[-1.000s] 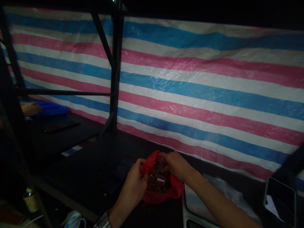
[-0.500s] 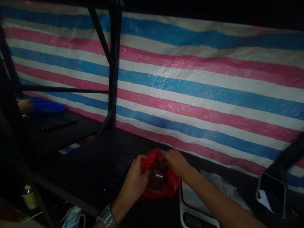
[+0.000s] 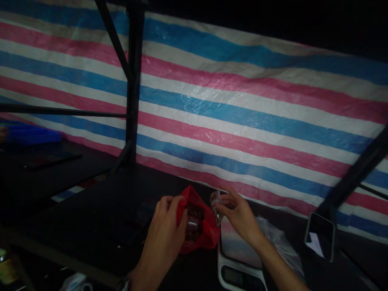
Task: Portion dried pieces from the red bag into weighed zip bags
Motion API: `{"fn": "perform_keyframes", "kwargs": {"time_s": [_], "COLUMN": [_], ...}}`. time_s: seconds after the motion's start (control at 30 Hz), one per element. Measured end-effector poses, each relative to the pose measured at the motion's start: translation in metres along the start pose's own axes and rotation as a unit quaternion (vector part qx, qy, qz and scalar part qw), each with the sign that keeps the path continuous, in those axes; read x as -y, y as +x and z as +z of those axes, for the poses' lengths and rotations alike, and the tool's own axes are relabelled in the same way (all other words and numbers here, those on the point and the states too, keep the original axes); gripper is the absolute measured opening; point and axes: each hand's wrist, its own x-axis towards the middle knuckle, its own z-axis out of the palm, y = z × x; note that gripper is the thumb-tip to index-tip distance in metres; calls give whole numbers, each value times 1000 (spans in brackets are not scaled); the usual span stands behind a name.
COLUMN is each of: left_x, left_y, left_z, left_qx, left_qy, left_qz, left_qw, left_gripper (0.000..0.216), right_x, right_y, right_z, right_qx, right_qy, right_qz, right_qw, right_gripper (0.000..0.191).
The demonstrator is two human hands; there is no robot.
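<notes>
A red bag (image 3: pixel 209 234) stands on the black table with its mouth wide. Dark brown small pieces (image 3: pixel 195 211) fill it, and a clear plastic cup or scoop (image 3: pixel 192 223) lies among them. My left hand (image 3: pixel 169 218) pinches the bag's left rim. Right of the bag, my right hand (image 3: pixel 235 208) grips a small clear plastic bag (image 3: pixel 216 204) with something in it that is too dark to make out. Below that hand sits a white kitchen scale (image 3: pixel 239 252), its plate uncovered.
Clear plastic bags (image 3: pixel 280 244) lie right of the scale. A phone (image 3: pixel 319 236) leans against a black frame strut at the right. Far left are a blue tray (image 3: pixel 33 133) and part of another person's hand (image 3: pixel 3 133). Striped sheeting (image 3: pixel 242 121) hangs behind.
My right hand has come out of the red bag and moved right, now with the small clear bag in its fingers. My left hand still holds the rim. The view has shifted right.
</notes>
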Motion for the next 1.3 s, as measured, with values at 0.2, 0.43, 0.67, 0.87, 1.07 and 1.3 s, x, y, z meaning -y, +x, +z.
{"fn": "perform_keyframes", "kwargs": {"time_s": [0.2, 0.43, 0.67, 0.87, 1.07, 1.3], "left_x": [-46, -67, -73, -66, -61, -38], "left_y": [-14, -16, -11, -8, -2, 2], "left_z": [49, 97, 124, 135, 138, 103], "left_qx": [117, 176, 210, 191, 139, 30], "left_qy": [-71, -119, -98, 17, 96, 96], "left_qz": [42, 23, -10, 19, 76, 162], "left_qw": [990, 977, 973, 981, 983, 982], "left_gripper": [45, 54, 53, 28, 19, 27], "right_x": [-3, -11, -33, -46, -69, -88], "right_y": [-44, -69, -69, -69, -63, -72], "right_z": [-16, -29, -51, -55, -49, -57], "right_qx": [-74, -134, -161, -147, -172, -273], "right_qy": [183, 210, 129, 77, -2, -83], "right_qz": [39, 78, 130, 135, 120, 87], "right_qw": [980, 965, 970, 977, 978, 955], "right_gripper": [61, 63, 53, 33, 22, 34]}}
